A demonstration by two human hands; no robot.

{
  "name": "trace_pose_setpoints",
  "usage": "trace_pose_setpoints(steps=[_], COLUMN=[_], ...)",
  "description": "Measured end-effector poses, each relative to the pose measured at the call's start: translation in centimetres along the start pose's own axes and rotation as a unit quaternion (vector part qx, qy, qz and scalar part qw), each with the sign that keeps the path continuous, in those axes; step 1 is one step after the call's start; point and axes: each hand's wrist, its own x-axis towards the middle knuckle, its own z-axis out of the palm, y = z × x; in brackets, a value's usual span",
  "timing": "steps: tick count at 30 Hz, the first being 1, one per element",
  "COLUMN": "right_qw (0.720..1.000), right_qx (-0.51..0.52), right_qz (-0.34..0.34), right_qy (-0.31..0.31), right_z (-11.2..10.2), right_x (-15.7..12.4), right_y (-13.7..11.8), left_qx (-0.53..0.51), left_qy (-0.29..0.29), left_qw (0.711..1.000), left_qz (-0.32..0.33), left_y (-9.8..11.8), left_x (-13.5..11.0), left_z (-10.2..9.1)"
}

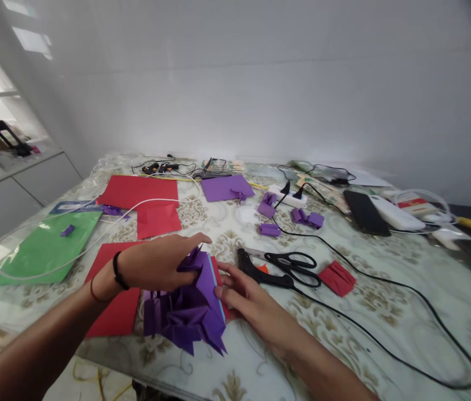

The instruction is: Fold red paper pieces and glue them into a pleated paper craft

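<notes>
A bulky purple folded-paper piece (pixel 191 309) with many pleats and points lies near the table's front edge. My left hand (pixel 158 263) arches over its top, fingers curved and touching the upper folds. From the right, my right hand (pixel 246 298) lies against its side, fingers stretched flat along the paper's edge. A red sheet (pixel 113 303) lies under and to the left of the piece.
Black scissors (pixel 291 262) and a black glue gun (pixel 260 271) with its cable lie just right of my hands. Small purple folded units (pixel 306 218), a red folded piece (pixel 338 277), red, purple and green sheets (pixel 47 245), a phone (pixel 364 211) and cables cover the table.
</notes>
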Motion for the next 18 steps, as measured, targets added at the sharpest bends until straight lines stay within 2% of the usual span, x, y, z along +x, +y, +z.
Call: trace_pose_setpoints(steps=[2, 5, 6, 8, 10, 12, 15, 18], right_qw=[0.992, 0.945, 0.927, 0.898, 0.877, 0.857, 0.832, 0.833], right_qx=[-0.114, -0.292, -0.336, -0.399, -0.436, -0.464, -0.484, -0.473], right_qz=[-0.026, -0.083, -0.111, -0.166, -0.199, -0.225, -0.268, -0.284], right_qy=[0.044, 0.12, 0.125, 0.089, 0.032, 0.004, 0.02, 0.053], right_z=[-0.4, -0.8, -0.8, -0.7, -0.7, -0.8, -1.0, -0.9], right_x=[-0.1, -0.8, -1.1, -1.6, -1.9, -1.9, -1.4, -1.0], right_y=[0.1, -0.5, -0.8, -1.0, -0.6, 0.4, 2.3, 3.7], left_qx=[-0.002, 0.012, 0.012, 0.007, -0.007, -0.039, -0.11, -0.132], left_qy=[-0.024, -0.027, -0.027, -0.027, -0.02, -0.01, -0.011, -0.023], left_qw=[1.0, 0.999, 0.998, 0.999, 0.999, 0.999, 0.991, 0.986], left_qz=[-0.004, -0.041, -0.047, -0.044, -0.027, 0.005, 0.077, 0.104], left_y=[-1.0, -1.7, -1.8, -2.1, -2.5, -3.0, -3.8, -4.4], left_x=[0.0, 0.2, 0.3, 0.4, 0.2, 0.0, -0.5, -0.9], left_z=[0.7, 2.2, 2.8, 3.8, 4.5, 5.0, 5.4, 6.0])
